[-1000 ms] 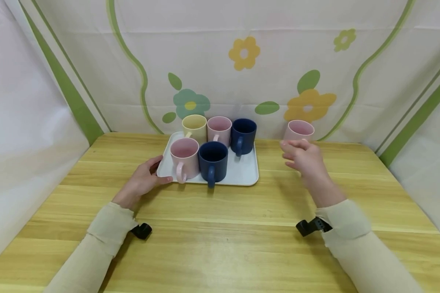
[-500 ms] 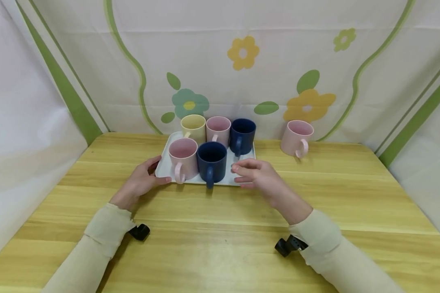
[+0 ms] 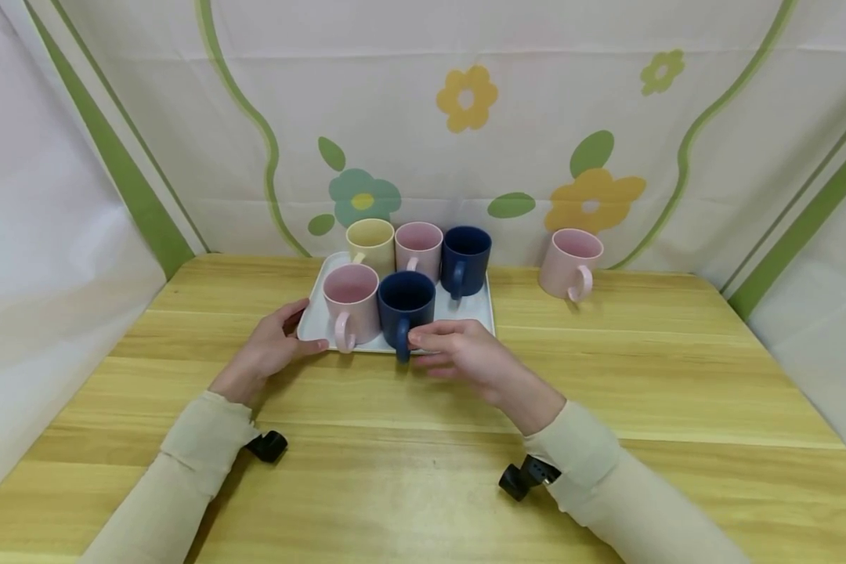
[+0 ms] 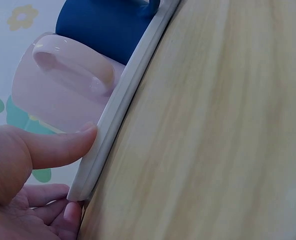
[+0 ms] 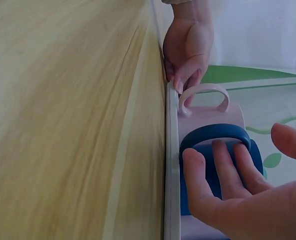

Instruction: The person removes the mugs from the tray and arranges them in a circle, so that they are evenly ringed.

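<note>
A white tray point(image 3: 458, 323) bears several mugs. At its front stand a pink mug point(image 3: 352, 301) and a dark blue mug point(image 3: 406, 298), handles toward me. Behind them are a yellow mug point(image 3: 370, 247), a second pink mug point(image 3: 419, 249) and a second dark blue mug point(image 3: 467, 258). My left hand point(image 3: 273, 345) grips the tray's left front corner, thumb on the rim point(image 4: 100, 145) and fingers around the corner. My right hand point(image 3: 475, 356) is at the front blue mug, fingertips point(image 5: 194, 157) by its handle point(image 5: 215, 132), thumb apart from it.
A third pink mug point(image 3: 571, 262) stands on the wooden table point(image 3: 423, 454), right of the tray near the back edge. A flower-patterned cloth point(image 3: 395, 102) hangs behind the table, and plain white cloth point(image 3: 56, 196) hangs at the left.
My right hand has moved left from the lone pink mug, past the tray's right side, to the front blue mug's handle. My left hand has stayed at the tray corner.
</note>
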### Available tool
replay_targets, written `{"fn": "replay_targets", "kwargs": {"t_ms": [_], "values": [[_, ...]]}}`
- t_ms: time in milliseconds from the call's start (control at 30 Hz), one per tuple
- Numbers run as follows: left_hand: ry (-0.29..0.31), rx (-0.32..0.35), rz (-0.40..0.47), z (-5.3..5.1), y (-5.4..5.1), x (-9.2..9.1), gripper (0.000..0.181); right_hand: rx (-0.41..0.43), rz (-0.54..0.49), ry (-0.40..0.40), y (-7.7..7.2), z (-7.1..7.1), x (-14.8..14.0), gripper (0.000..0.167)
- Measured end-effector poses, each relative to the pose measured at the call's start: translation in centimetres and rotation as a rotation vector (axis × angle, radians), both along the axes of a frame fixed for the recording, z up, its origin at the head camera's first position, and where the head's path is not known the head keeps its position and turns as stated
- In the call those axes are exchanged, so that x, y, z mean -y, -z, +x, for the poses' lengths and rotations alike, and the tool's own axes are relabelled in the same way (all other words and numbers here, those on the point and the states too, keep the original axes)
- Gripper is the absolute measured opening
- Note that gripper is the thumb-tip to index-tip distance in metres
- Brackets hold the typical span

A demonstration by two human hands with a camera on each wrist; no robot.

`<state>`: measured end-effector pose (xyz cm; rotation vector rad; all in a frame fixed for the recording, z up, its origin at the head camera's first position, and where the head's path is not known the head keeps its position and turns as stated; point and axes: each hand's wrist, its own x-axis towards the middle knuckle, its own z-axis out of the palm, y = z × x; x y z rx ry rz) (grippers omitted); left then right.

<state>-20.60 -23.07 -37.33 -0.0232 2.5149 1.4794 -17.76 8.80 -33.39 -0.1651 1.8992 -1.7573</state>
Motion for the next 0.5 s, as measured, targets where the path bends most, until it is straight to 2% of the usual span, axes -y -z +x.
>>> {"fn": "replay_targets", "kwargs": {"t_ms": [233, 500], "values": [[0.003, 0.001, 0.0, -0.1, 0.0, 0.0, 0.096, 0.03, 0.014, 0.014, 0.1, 0.0, 1.2, 0.04], [0.005, 0.008, 0.001, 0.0, -0.2, 0.0, 0.096, 0.059, -0.02, 0.017, 0.5, -0.3, 2.5, 0.037]]}}
